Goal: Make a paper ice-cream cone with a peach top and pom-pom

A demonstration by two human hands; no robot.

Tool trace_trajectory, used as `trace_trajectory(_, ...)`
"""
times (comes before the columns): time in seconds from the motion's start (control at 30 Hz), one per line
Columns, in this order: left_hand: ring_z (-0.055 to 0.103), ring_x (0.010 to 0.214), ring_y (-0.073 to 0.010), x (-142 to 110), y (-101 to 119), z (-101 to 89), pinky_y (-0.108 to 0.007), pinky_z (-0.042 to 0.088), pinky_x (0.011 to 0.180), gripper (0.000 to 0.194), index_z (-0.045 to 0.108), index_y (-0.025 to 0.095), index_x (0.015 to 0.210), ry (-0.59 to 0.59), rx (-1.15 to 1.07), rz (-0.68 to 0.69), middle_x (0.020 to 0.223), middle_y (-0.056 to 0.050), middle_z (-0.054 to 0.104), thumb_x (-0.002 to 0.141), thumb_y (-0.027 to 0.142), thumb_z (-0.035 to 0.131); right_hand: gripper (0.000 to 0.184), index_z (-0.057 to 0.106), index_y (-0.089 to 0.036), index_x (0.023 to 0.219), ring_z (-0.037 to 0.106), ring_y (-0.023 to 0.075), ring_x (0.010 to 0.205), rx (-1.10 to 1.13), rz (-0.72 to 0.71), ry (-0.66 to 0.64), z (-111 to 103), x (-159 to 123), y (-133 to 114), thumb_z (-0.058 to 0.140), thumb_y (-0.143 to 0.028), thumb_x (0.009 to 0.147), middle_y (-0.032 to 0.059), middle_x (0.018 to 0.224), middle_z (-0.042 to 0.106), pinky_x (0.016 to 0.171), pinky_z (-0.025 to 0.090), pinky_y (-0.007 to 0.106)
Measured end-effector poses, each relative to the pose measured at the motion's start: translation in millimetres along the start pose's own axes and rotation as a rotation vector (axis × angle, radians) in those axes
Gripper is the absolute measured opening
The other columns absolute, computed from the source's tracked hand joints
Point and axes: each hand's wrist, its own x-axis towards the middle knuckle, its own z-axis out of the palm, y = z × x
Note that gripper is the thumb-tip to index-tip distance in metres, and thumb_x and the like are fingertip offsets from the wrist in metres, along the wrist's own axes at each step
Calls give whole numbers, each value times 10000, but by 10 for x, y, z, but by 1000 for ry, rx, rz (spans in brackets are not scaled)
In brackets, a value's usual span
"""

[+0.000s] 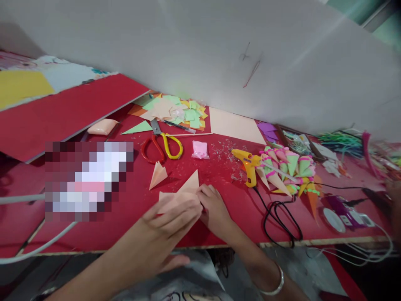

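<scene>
Near the front of the red table (125, 234), a piece of peach paper (190, 184) with a pointed corner lies under both hands. Stretched fingers of my left hand (172, 223) rest flat across it, the thumb held apart. My right hand (215, 211) has its fingers curled at the paper's right edge, pinching it; the fingertips are partly hidden. Just beyond sits a small folded peach paper cone (158, 174). Scissors (161, 144) with one red and one yellow handle lie behind that, left of a small pink packet (199, 149).
To the right are a yellow glue gun (249, 165) with a looped black cord (283, 221) and a heap of decorated paper cones (286, 163). Cut paper pieces (175, 109) lie at the back. A red board (72, 106) and a blurred-out device (90, 179) are on the left.
</scene>
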Motion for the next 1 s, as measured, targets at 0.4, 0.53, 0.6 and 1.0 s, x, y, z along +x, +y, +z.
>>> trace_trajectory(0.4, 215, 1283, -159, -55, -309, 122, -307, 35, 1061, 705, 104, 202, 1365, -109, -110, -39, 1405, -7, 259, 804, 577, 309, 171, 500, -179, 717, 446, 183, 795, -99, 84, 28, -21, -10, -75, 444, -299, 825, 36, 817, 509, 694, 380, 312)
trace_trajectory(0.53, 234, 1276, -164, -182, -432, 73, -319, -20, 1063, 679, 153, 237, 1357, -98, -59, -39, 1396, 9, 279, 797, 568, 348, 169, 528, -175, 775, 456, 190, 795, -85, 105, 41, -9, -29, -78, 459, -323, 818, 45, 823, 518, 712, 406, 332)
trace_trajectory(0.6, 249, 1270, -167, -255, -485, 37, -328, -33, 1061, 659, 172, 257, 1351, -105, -29, -52, 1387, 17, 299, 797, 557, 365, 224, 529, -163, 968, 458, 203, 861, -101, 88, 105, -7, -50, -94, 474, -315, 814, 74, 915, 522, 754, 414, 343)
trace_trajectory(1.0, 272, 1259, -182, -346, -570, -31, -327, 12, 1064, 662, 196, 304, 1339, -148, -60, -70, 1373, 38, 323, 770, 585, 384, 441, 376, -343, 1247, 296, 245, 1211, -405, -446, -107, -227, -122, -19, 404, -170, 843, 11, 1382, 290, 992, 283, 415)
